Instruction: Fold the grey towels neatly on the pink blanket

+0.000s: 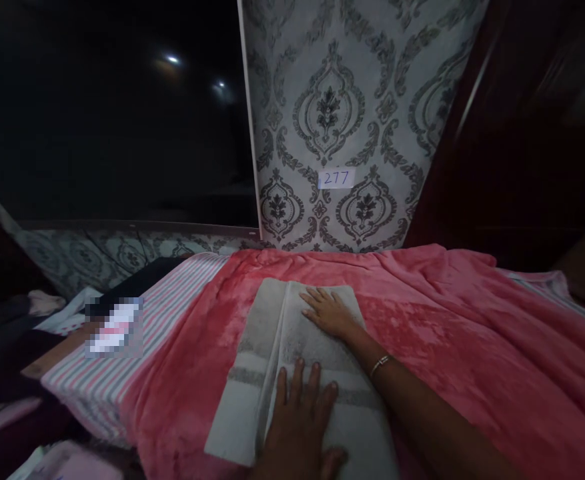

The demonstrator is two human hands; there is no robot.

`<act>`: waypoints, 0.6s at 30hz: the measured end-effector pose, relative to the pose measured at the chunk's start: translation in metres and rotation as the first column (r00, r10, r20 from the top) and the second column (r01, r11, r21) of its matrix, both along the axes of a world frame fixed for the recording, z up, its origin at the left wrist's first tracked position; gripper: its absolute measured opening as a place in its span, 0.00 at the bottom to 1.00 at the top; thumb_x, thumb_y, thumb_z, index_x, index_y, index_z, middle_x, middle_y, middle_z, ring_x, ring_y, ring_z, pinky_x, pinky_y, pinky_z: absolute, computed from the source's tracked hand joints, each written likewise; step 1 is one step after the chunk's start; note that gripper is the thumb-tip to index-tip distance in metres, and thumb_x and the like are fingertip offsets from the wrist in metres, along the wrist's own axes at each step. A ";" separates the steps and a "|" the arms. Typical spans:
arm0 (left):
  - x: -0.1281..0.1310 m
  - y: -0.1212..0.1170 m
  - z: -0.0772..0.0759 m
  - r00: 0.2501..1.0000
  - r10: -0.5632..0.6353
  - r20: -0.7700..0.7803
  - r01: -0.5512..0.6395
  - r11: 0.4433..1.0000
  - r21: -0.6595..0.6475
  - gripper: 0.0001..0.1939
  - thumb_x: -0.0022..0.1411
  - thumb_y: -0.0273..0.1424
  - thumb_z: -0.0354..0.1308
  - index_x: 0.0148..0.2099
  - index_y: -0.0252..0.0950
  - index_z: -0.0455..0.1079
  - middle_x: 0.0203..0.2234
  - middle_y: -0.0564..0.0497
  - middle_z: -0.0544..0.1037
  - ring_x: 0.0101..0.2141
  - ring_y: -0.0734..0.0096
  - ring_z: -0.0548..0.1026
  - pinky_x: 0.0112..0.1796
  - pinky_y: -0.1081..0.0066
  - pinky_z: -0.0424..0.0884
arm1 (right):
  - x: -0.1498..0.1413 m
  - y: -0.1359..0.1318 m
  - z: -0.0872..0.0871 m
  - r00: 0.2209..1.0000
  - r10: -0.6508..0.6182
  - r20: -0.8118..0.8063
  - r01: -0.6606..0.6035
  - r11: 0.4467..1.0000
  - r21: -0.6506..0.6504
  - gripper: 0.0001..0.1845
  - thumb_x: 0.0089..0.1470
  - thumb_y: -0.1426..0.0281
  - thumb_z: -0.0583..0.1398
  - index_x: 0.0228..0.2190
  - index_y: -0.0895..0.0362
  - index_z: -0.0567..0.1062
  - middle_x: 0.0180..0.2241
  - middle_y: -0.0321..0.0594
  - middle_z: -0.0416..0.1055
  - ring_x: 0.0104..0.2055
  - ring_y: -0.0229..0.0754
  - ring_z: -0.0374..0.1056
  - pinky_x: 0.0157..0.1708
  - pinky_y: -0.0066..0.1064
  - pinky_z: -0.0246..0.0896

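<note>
A folded grey-white towel (257,373) with a darker stripe lies on a pink fleece blanket (447,333). My left hand (299,420) rests flat on the near part of the towel, fingers stretched out and slightly apart. My right hand (328,311) lies flat on the far part of the towel, fingers pointing left. It wears a thin bracelet (379,364) on the wrist. Neither hand holds anything. A fold line runs lengthwise down the towel, just left of both hands.
The blanket covers a bed with a pink-and-grey striped sheet (172,300) showing at the left. A damask-patterned wall (332,100) with a label "277" (336,178) stands behind. Dark clothes and light cloth (42,307) lie at the left. The room is dark.
</note>
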State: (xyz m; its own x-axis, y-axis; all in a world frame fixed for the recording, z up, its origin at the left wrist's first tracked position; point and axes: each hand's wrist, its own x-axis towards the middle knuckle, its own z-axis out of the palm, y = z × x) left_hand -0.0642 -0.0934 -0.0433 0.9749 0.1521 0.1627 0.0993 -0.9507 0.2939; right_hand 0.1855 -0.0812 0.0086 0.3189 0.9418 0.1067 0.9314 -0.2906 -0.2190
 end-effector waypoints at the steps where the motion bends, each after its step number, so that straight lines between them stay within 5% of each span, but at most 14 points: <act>1: 0.000 0.001 -0.009 1.000 0.004 0.001 -0.004 1.000 0.013 0.50 0.56 0.48 0.65 0.74 0.51 0.44 0.72 0.44 0.39 0.70 0.29 0.40 0.61 0.23 0.42 | 0.004 0.002 -0.001 1.000 0.008 -0.018 -0.008 0.999 -0.037 0.31 0.69 0.55 0.48 0.69 0.49 0.56 0.71 0.42 0.47 0.73 0.54 0.40 0.68 0.57 0.34; 6: 0.002 0.007 -0.031 1.000 -0.014 -0.002 0.014 0.999 0.048 0.53 0.56 0.49 0.64 0.74 0.52 0.38 0.72 0.44 0.37 0.70 0.29 0.41 0.61 0.23 0.45 | 0.026 0.014 -0.007 0.998 0.006 -0.056 -0.010 0.997 -0.070 0.32 0.68 0.52 0.48 0.69 0.46 0.54 0.72 0.43 0.45 0.73 0.54 0.39 0.68 0.54 0.35; 12: 0.002 0.009 -0.032 1.000 -0.021 -0.021 0.023 0.996 0.082 0.55 0.56 0.52 0.64 0.75 0.52 0.35 0.72 0.43 0.37 0.69 0.28 0.45 0.60 0.23 0.48 | 0.040 0.033 -0.005 0.993 -0.093 -0.068 0.087 0.992 -0.096 0.31 0.69 0.54 0.48 0.68 0.49 0.59 0.69 0.48 0.53 0.71 0.56 0.46 0.66 0.56 0.40; 18: 0.002 0.010 -0.037 0.999 -0.033 -0.015 0.034 0.993 0.109 0.54 0.57 0.54 0.62 0.75 0.51 0.35 0.72 0.43 0.40 0.69 0.29 0.48 0.60 0.26 0.51 | 0.037 0.029 -0.006 0.990 -0.138 -0.016 0.138 0.990 0.033 0.27 0.69 0.57 0.48 0.63 0.53 0.66 0.62 0.51 0.64 0.63 0.53 0.59 0.60 0.47 0.51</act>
